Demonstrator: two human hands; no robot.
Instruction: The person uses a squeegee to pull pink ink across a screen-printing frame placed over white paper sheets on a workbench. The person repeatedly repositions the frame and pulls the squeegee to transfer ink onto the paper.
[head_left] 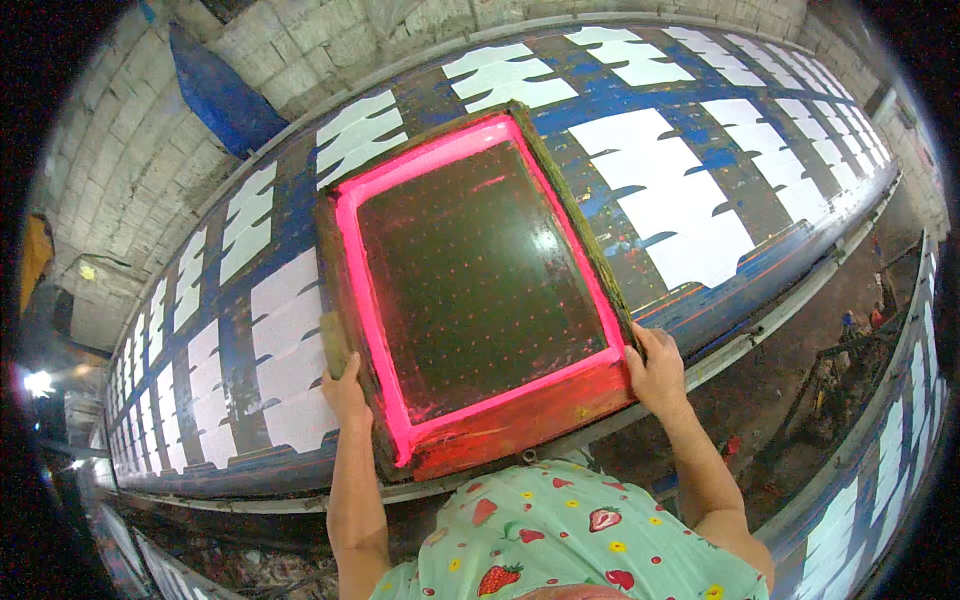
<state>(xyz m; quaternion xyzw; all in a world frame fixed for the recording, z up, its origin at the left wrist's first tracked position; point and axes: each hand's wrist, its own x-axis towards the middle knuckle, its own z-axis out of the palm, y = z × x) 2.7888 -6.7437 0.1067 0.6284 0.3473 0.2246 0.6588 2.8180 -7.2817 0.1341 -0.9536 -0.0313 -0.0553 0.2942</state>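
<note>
Gripping the near corners of a printing screen frame (470, 285), the person's left hand (346, 392) closes around the frame's near left side while the right hand (657, 368) clamps the near right corner, fingers wrapped over the wooden edge. The frame sits across the long printing table (600, 90), reaching from the near edge most of the way toward the far edge, with its dark mesh bordered by bright pink tape and a band of red ink along the near rail. It looks stiff and boxy, probably moderately heavy for its size, and the ink-coated wood seems likely to be slick, so the two near corners where the hands already sit appear to be the surest holds; the mesh itself looks taut and easily damaged and is best left untouched. White fabric pieces (670, 195) lie in rows on the blue table surface on both sides of the frame, just beside its left and right rails, so sideways room on the table is tight without passing over them. A metal rail (760, 335) runs along the table's near edge under the right wrist. Behind the far edge stands a block wall (130, 150), and another table with white pieces (880, 470) lies to the right across a dirt aisle (800, 390).
</note>
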